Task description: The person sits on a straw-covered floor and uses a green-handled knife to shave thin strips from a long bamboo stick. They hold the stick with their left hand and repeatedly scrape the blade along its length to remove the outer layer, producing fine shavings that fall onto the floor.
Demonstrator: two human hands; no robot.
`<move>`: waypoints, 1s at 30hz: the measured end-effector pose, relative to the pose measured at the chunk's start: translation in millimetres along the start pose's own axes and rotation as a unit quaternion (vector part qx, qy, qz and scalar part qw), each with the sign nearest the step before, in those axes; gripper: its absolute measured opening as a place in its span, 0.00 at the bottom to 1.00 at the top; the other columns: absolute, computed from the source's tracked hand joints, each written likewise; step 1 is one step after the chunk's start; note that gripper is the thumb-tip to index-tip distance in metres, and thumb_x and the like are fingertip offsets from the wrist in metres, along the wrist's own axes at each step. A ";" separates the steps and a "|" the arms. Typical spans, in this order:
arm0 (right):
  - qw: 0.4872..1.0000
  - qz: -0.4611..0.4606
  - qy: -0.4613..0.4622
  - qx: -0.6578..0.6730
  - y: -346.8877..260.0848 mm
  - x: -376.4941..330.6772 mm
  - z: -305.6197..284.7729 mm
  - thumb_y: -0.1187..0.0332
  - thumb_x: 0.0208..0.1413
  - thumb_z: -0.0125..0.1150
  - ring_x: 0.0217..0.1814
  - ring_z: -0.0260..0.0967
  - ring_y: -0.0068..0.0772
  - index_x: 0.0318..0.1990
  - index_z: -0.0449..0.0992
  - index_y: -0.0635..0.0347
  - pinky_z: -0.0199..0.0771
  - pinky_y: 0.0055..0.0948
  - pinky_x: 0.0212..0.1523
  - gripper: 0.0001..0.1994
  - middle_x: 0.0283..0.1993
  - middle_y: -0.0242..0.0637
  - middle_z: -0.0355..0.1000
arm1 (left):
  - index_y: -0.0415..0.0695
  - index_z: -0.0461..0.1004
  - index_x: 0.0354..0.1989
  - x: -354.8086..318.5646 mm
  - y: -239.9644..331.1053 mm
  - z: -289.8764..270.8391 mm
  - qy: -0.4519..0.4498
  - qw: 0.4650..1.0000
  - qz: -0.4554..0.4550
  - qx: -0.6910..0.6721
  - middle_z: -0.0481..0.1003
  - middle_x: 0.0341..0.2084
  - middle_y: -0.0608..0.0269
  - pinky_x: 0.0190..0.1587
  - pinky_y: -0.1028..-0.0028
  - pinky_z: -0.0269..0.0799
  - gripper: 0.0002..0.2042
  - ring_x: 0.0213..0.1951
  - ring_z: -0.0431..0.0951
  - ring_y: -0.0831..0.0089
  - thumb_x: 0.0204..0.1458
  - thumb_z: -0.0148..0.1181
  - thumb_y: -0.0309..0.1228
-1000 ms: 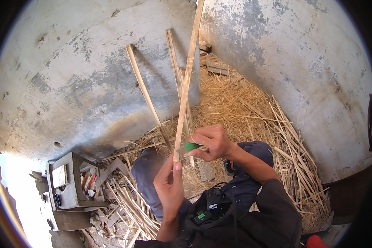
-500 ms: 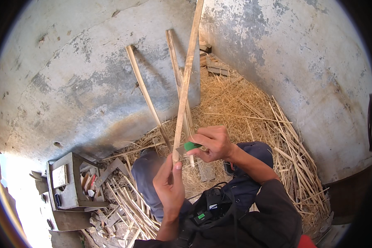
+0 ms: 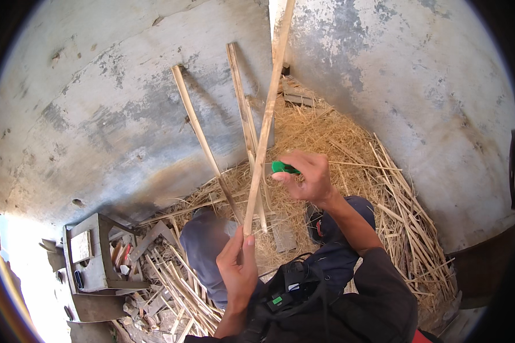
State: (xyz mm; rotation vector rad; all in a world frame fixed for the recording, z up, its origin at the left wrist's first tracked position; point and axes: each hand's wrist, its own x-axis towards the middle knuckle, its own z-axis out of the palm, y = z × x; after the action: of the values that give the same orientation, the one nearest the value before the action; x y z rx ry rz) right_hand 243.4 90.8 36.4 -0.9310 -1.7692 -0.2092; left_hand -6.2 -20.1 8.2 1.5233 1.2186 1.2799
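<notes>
A long pale strip of wood or split bamboo slants up and away in front of me. My left hand is closed round its lower end, the thumb lying along it. To the right, apart from the strip, my right hand grips a small tool with a green handle. A blade cannot be made out on it now, though one showed earlier. Behind the held strip, one strip leans against the wall on the left, with another leaning strip nearer the middle.
Straw-like shavings cover the floor ahead. A heap of thin strips lies along the right wall, and more strips lie at left. A grey wooden box holding assorted items stands at far left. Worn walls enclose the corner.
My right hand has lifted the green-handled tool off the strip, up and to the right. The held strip has shifted slightly right at its upper part, and its lower end has dropped a little.
</notes>
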 end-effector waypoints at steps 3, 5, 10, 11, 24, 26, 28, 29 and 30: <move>1.000 0.008 -0.020 -0.010 0.0 -3.6 0.9 0.54 0.66 0.74 0.25 0.79 0.31 0.40 0.85 0.60 0.76 0.29 0.25 0.16 0.30 0.34 0.81 | 0.30 0.78 0.65 -3.3 -3.0 -1.4 0.007 0.999 -0.030 -0.010 0.76 0.37 0.70 0.38 0.80 0.66 0.17 0.37 0.69 0.84 0.73 0.61 0.26; 0.999 0.037 0.013 -0.003 10.0 2.6 -4.1 0.54 0.66 0.74 0.26 0.81 0.31 0.41 0.85 0.61 0.78 0.28 0.26 0.16 0.31 0.36 0.82 | 0.30 0.78 0.65 -7.7 -3.8 -5.5 -0.014 0.999 -0.032 0.009 0.76 0.35 0.69 0.38 0.79 0.66 0.17 0.36 0.69 0.84 0.73 0.61 0.26; 0.997 0.069 0.013 -0.012 19.4 4.9 -14.0 0.56 0.66 0.74 0.28 0.83 0.31 0.42 0.86 0.61 0.80 0.29 0.28 0.16 0.33 0.39 0.84 | 0.29 0.80 0.60 -16.9 -12.0 -6.2 -0.004 1.000 0.011 0.011 0.74 0.28 0.66 0.30 0.77 0.61 0.15 0.29 0.66 0.84 0.68 0.63 0.23; 0.997 0.068 0.019 -0.013 19.8 4.1 -13.0 0.56 0.66 0.73 0.28 0.83 0.31 0.42 0.86 0.62 0.80 0.29 0.28 0.16 0.33 0.39 0.84 | 0.29 0.80 0.59 -17.3 -12.7 -8.1 -0.004 1.000 0.008 0.014 0.74 0.28 0.66 0.30 0.77 0.61 0.14 0.29 0.66 0.83 0.68 0.63 0.23; 0.991 0.109 0.079 -0.027 35.5 12.7 -37.6 0.55 0.69 0.70 0.22 0.68 0.25 0.40 0.83 0.61 0.65 0.29 0.24 0.16 0.25 0.33 0.74 | 0.35 0.80 0.56 -21.5 -46.4 -49.9 -0.145 0.980 -0.132 0.018 0.81 0.30 0.58 0.37 0.74 0.73 0.17 0.32 0.77 0.77 0.62 0.72 0.30; 0.991 0.110 0.076 -0.024 30.1 12.5 -38.8 0.55 0.69 0.70 0.22 0.68 0.25 0.40 0.83 0.61 0.65 0.28 0.24 0.16 0.25 0.33 0.75 | 0.35 0.79 0.58 -9.4 -41.2 -51.5 -0.192 0.974 -0.093 0.075 0.82 0.32 0.59 0.38 0.73 0.75 0.20 0.32 0.79 0.74 0.61 0.74 0.31; 0.991 0.108 0.075 -0.020 28.9 12.8 -38.6 0.55 0.69 0.70 0.22 0.69 0.25 0.40 0.83 0.61 0.65 0.28 0.24 0.16 0.26 0.33 0.75 | 0.36 0.78 0.61 1.7 -36.4 -48.6 -0.231 0.964 -0.073 0.105 0.82 0.33 0.61 0.43 0.72 0.76 0.21 0.36 0.81 0.72 0.62 0.73 0.31; 0.991 0.106 0.075 -0.018 29.7 12.7 -37.8 0.55 0.69 0.70 0.23 0.69 0.25 0.40 0.83 0.61 0.65 0.28 0.24 0.16 0.26 0.33 0.75 | 0.36 0.77 0.63 7.0 -34.7 -46.3 -0.248 0.960 -0.072 0.106 0.82 0.34 0.62 0.47 0.71 0.78 0.22 0.39 0.82 0.72 0.63 0.71 0.30; 0.991 0.105 0.076 -0.016 30.4 12.6 -37.2 0.55 0.69 0.71 0.23 0.69 0.25 0.41 0.83 0.61 0.66 0.28 0.24 0.17 0.26 0.33 0.75 | 0.37 0.76 0.65 12.3 -33.0 -43.5 -0.265 0.956 -0.072 0.107 0.82 0.34 0.63 0.51 0.70 0.79 0.22 0.42 0.83 0.72 0.65 0.70 0.29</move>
State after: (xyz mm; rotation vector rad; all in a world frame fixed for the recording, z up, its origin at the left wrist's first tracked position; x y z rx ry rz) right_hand 289.5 97.1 53.8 -1.0874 -1.5205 -0.1688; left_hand -54.5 -1.2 -12.7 1.7487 1.1045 0.5946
